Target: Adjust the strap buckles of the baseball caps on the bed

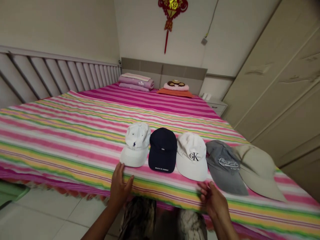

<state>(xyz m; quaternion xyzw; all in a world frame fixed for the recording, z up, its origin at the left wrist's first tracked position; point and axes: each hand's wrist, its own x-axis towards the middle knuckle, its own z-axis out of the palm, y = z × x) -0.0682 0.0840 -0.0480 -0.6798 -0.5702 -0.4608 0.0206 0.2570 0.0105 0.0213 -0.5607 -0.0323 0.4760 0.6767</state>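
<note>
Several baseball caps lie in a row near the front edge of a bed with a striped pink, yellow and green cover [75, 133]: a white cap [136, 143], a navy cap [162, 150], a white cap with dark letters [192, 156], a grey cap [225, 166] and a beige cap [257, 170]. My left hand [120, 186] rests flat on the bed edge just below the first white cap's brim, fingers apart. My right hand [212, 198] lies at the edge below the lettered white cap and the grey cap, fingers loosely curled, holding nothing.
Folded purple bedding [136, 82] and a pink pillow on an orange one [176, 87] sit at the headboard. A slatted rail [50, 73] runs along the left. Wardrobe doors [280, 86] stand at the right, with a small nightstand [216, 105] beside them. Pale floor tiles [37, 216] lie below.
</note>
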